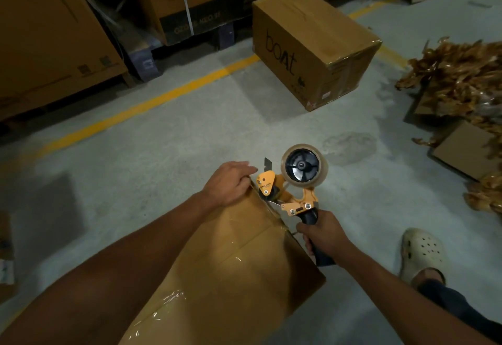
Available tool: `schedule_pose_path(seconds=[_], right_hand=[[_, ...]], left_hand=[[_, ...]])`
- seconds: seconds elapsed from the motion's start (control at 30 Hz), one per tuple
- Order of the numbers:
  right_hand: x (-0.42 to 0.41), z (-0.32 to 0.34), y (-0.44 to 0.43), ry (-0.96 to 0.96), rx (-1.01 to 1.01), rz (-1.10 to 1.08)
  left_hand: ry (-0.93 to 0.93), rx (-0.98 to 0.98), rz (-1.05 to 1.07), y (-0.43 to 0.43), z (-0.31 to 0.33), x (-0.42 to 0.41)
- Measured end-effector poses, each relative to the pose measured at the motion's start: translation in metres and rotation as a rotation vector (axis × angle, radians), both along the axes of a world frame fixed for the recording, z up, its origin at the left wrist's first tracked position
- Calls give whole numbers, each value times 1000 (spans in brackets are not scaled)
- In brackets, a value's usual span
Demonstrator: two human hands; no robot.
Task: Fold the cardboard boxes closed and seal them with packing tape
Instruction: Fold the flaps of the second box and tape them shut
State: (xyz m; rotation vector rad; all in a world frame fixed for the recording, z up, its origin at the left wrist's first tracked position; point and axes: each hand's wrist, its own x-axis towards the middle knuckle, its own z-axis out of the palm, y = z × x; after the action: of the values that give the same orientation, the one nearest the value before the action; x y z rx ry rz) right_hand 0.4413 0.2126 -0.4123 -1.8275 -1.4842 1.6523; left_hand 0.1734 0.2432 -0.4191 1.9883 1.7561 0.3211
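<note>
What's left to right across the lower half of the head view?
left hand → tape dispenser → shoe. Left out: the right hand, which overlaps the dispenser's handle, and the box, which spans beneath both hands.

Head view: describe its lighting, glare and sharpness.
Head view: dim overall, with the gaps between the stacked cartons going black; glare streaks on the clear tape over the near box; the tape dispenser is sharp, the frame edges softer.
</note>
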Motion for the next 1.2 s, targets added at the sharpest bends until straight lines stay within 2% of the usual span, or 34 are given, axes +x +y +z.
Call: schedule_pose_path(seconds=[0.07,0.17,0.37,0.47,0.57,0.7,0.77,0.97,1.2], right_hand=[[0,-2,0,-2,-6,2],[1,-4,-2,-4,-7,14],[33,0,-27,-62,-20,15],[46,1,-44,-76,-46,-36],[45,2,-50,-99,-25,-44],[45,2,-50,-106,-3,-45],[45,2,-49,-107,3,-41],[49,9,-55,-110,-7,-25],[77,15,-80,-145,-46,-51]], left_hand=[[-49,-28,-27,2,0,1],[-220,-40,116,2,-8,-2],[-224,77,1,-5,-23,-6],[-112,65,-18,-4,-25,-4],[102,20,-41,-4,-19,4],[317,-47,-302,-14,-14,36],[330,-9,-397,-23,-21,45],[284,91,-445,-22,-32,31],[445,-71,-461,-22,-13,46]])
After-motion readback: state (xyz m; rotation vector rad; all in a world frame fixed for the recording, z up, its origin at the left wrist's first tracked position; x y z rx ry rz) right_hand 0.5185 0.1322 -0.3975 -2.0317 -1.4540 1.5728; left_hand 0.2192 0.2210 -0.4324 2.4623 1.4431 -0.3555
